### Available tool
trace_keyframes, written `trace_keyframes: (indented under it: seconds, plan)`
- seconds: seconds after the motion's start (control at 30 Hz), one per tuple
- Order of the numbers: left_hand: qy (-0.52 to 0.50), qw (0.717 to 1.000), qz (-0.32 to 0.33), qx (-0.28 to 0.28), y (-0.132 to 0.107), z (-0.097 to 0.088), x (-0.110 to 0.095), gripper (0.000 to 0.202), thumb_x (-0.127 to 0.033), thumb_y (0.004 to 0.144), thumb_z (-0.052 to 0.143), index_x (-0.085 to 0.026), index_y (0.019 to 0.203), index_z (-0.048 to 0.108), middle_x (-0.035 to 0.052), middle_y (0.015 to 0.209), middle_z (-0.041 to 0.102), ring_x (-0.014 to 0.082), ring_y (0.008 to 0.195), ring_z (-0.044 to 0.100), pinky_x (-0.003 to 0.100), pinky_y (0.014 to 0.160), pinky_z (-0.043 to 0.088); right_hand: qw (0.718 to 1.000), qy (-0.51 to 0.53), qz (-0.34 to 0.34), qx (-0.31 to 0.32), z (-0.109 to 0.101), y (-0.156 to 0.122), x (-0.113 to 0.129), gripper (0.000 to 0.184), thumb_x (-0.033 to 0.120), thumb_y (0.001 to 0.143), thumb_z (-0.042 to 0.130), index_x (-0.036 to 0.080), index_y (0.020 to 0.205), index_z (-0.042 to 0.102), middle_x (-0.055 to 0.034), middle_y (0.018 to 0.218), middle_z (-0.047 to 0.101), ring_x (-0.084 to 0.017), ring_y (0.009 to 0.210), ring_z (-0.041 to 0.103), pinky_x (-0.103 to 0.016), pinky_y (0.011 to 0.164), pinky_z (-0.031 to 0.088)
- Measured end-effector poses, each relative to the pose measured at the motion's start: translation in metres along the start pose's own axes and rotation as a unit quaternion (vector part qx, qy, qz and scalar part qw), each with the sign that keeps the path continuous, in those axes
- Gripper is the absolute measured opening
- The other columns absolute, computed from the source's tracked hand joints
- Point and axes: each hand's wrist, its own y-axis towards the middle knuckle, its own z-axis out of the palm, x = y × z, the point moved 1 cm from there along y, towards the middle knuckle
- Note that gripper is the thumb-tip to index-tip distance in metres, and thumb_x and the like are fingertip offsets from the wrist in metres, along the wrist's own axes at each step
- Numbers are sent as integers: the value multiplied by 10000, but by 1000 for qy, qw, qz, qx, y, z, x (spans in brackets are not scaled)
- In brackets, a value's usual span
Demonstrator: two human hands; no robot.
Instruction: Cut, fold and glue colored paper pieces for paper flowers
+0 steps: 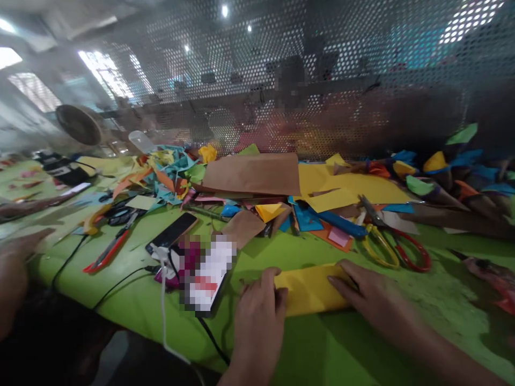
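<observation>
A folded strip of yellow paper [309, 292] lies across the green tabletop in front of me. My left hand [261, 308] grips its left end, thumb on top and fingers curled round the edge. At the other end, my right hand [360, 284] pinches the paper between thumb and fingers. Just beyond my right hand lie scissors with one yellow and one red handle [380, 246]. A phone with a lit, blurred-out screen [213, 273] rests to the left of my left hand.
Behind are brown paper [253, 174], yellow sheets [354, 185] and a heap of coloured scraps [169, 171]. A dark phone [172, 231], cables and a red-handled cutting tool [110, 249] lie left. Another person's arm [16, 273] is at far left. A perforated metal screen [257, 69] stands behind.
</observation>
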Motion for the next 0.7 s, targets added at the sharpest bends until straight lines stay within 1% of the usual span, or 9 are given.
trace_keyframes:
  seconds: [0.1, 0.23, 0.33, 0.5, 0.63, 0.7]
  plan:
    - [14, 1000, 5, -6, 1, 1, 0, 241, -154, 917, 498, -227, 1136, 567, 34, 883, 719, 254, 840, 677, 393, 787, 459, 1000, -9, -8, 1, 2, 1, -1, 195, 377, 941, 476, 246, 809, 536, -5, 682, 688, -196, 593, 660, -274, 509, 406]
    - [19, 1000, 12, 0, 2, 2, 0, 222, -147, 921, 485, -221, 1114, 568, 32, 870, 711, 251, 836, 678, 405, 786, 466, 999, -17, -17, -35, 8, -1, -3, 167, 376, 939, 467, 245, 865, 541, -8, 681, 686, -199, 581, 656, -283, 518, 409]
    - [12, 1000, 22, -5, 0, 4, 2, 208, -149, 916, 491, -220, 1092, 576, 28, 861, 706, 244, 835, 678, 420, 814, 471, 999, -9, -17, -36, 11, -3, -5, 182, 387, 938, 477, 250, 833, 532, -3, 665, 666, -194, 570, 636, -285, 517, 408]
    - [-3, 999, 39, -27, -5, 8, 6, 199, -156, 919, 491, -237, 1077, 581, 31, 937, 708, 242, 891, 670, 460, 874, 459, 999, 0, -24, -24, 11, -6, -7, 217, 398, 957, 453, 253, 818, 534, -23, 728, 678, -202, 627, 643, -298, 539, 440]
    - [-13, 998, 47, -39, -8, 9, 8, 205, -148, 921, 487, -245, 1073, 584, 32, 969, 702, 226, 907, 660, 445, 886, 457, 999, 10, -34, -30, 9, -8, -6, 205, 384, 956, 448, 254, 842, 557, -53, 828, 712, -219, 689, 668, -308, 545, 465]
    - [-13, 998, 53, -42, -8, 10, 9, 204, -147, 918, 495, -248, 1071, 583, 31, 976, 703, 228, 903, 661, 441, 874, 463, 999, 15, -37, -33, 8, -8, -5, 203, 381, 957, 445, 253, 855, 564, -58, 844, 717, -224, 703, 675, -310, 545, 472]
